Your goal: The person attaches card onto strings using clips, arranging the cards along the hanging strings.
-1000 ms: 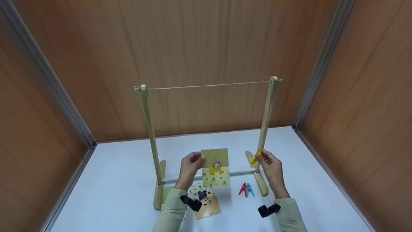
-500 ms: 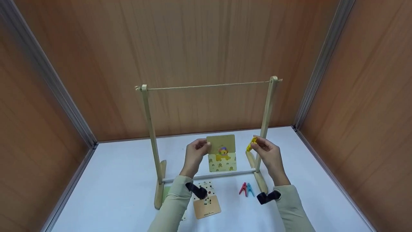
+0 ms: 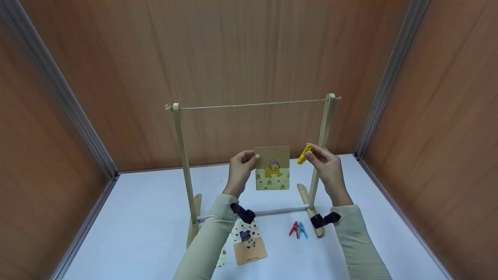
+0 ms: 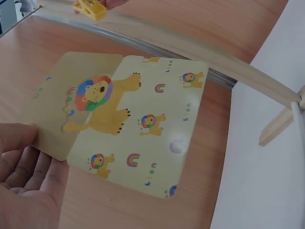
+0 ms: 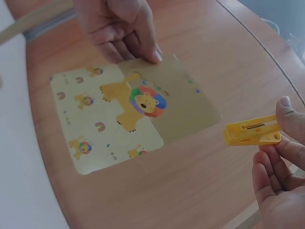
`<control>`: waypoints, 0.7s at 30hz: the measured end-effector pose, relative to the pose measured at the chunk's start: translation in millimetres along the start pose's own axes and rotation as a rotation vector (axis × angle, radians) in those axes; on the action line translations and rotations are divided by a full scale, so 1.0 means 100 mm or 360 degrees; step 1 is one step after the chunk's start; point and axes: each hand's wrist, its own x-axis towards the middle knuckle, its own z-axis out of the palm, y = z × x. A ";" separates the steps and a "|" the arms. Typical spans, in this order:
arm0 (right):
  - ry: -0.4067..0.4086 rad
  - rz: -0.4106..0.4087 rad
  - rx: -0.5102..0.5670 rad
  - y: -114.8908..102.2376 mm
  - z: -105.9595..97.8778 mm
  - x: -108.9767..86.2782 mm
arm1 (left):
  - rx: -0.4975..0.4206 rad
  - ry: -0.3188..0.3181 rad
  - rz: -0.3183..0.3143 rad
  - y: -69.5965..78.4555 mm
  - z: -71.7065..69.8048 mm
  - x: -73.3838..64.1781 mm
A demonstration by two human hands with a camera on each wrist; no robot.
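A lion card (image 3: 272, 168) is held upright by its edge in the left hand (image 3: 240, 168), well below the string (image 3: 253, 104) of a wooden rack (image 3: 179, 155), while a yellow clothespin (image 3: 304, 154) is pinched shut-ended between the right hand's (image 3: 326, 168) fingers. With so slight an edge grip, the card could be tilted or dropped to the tabletop (image 3: 148, 210); the clothespin could be fumbled.

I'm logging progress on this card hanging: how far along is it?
Done: nothing hangs on the string yet. In hand: the left hand holds the lion card up below the string, and the right hand pinches the yellow clothespin beside it. Left: likely clipping that card; another card and the red and blue clothespins lie on the table.
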 end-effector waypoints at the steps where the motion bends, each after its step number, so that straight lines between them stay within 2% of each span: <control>1: 0.0001 -0.0018 0.0018 -0.02 0.00 0.02 | -0.0009 -0.0001 0.0006 0.03 0.01 0.01; 12: 0.0025 -0.0049 0.0105 -0.33 -0.01 0.21 | 0.0002 -0.0032 0.0125 0.36 0.14 0.11; 17: 0.0025 -0.0080 0.0183 -0.44 0.00 0.27 | -0.0057 -0.0031 0.0195 0.49 0.19 0.15; 21: 0.0011 -0.0089 0.0181 -0.51 -0.01 0.30 | -0.0103 -0.0007 0.0250 0.58 0.22 0.19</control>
